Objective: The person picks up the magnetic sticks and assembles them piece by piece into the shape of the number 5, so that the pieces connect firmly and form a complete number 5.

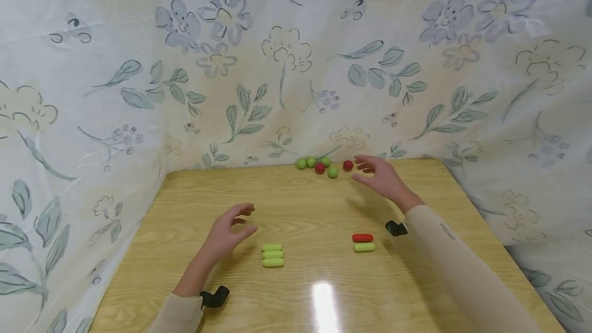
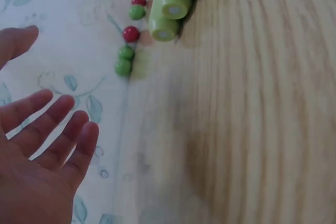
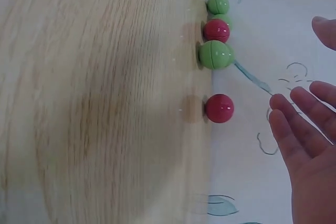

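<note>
My left hand (image 1: 226,233) hovers over the table, fingers apart and holding nothing, left of three light green sticks (image 1: 273,254) lying in a stack-like row. In the left wrist view the sticks (image 2: 175,4) show their round ends. My right hand (image 1: 381,176) is raised near the back edge, empty, just right of a red ball (image 1: 348,165). Left of that ball are another red ball (image 1: 320,168) and several green balls (image 1: 333,172). A red stick (image 1: 362,238) lies directly behind a green stick (image 1: 364,247), nearer me than my right hand.
The wooden table (image 1: 208,194) ends at a flowered cloth (image 1: 287,66) behind the balls. More of this cloth hangs at both sides. A black wrist-worn piece (image 1: 215,297) is at my left cuff, another (image 1: 396,228) at my right. Light reflects on the table near the front.
</note>
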{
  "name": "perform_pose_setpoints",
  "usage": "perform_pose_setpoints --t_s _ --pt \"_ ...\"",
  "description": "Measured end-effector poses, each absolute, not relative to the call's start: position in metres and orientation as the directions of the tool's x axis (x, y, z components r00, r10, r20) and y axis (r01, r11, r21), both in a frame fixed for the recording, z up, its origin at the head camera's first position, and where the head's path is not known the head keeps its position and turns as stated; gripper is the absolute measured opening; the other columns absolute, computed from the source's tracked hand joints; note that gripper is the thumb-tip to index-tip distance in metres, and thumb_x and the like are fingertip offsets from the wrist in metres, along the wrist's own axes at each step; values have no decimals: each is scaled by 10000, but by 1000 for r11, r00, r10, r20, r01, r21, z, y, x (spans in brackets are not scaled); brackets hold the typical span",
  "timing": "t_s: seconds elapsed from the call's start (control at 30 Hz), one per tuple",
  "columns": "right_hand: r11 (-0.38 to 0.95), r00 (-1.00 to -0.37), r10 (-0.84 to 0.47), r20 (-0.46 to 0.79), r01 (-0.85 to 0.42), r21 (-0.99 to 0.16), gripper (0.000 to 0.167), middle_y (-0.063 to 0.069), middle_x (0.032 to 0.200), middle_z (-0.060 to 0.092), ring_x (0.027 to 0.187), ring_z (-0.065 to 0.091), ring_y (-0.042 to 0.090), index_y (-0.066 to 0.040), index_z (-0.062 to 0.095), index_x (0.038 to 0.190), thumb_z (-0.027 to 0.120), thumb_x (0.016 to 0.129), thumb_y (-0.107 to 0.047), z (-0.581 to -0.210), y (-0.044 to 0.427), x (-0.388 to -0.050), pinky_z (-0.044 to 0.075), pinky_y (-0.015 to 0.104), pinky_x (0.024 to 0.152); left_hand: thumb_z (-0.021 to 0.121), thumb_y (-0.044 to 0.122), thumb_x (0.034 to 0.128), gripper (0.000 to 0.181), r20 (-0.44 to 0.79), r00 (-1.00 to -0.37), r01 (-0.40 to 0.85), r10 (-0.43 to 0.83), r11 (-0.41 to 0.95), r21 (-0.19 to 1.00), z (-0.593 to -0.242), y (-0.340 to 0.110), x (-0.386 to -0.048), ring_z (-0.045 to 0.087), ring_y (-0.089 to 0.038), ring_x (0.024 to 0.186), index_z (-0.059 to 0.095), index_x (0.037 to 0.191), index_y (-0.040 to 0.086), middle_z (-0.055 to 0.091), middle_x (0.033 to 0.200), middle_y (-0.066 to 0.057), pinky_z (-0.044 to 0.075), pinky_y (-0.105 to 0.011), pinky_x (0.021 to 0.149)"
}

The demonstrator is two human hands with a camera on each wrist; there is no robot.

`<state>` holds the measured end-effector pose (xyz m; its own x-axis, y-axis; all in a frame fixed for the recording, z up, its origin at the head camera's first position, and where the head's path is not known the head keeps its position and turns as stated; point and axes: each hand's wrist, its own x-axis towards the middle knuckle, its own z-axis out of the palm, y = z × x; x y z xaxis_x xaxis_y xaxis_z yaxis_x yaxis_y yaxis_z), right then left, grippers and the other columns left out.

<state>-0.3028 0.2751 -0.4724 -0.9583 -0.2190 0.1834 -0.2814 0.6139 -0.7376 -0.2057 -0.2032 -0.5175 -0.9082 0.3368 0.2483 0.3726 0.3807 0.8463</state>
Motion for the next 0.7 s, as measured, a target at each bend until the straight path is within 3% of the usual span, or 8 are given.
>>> perform_pose_setpoints --t_s 0.23,0.7 --pt "606 -973 -193 130 -222 -764 635 197 1478 624 1260 652 391 -53 572 1543 806 1015 -317 -482 271 -316 526 561 1077 805 119 1005 530 194 -890 358 412 370 857 -526 -199 -208 612 -393 1280 602 1471 -30 644 1407 -212 527 -599 1037" --pt "638 -979 -192 71 -180 -749 489 181 1381 685 1210 662 357 -11 654 1444 771 1040 -262 -495 260 -336 553 541 1028 805 66 990 451 134 -850 331 509 319 888 -540 -188 -208 654 -362 1160 656 1407 -23 689 1317 -178 590 -398 934"
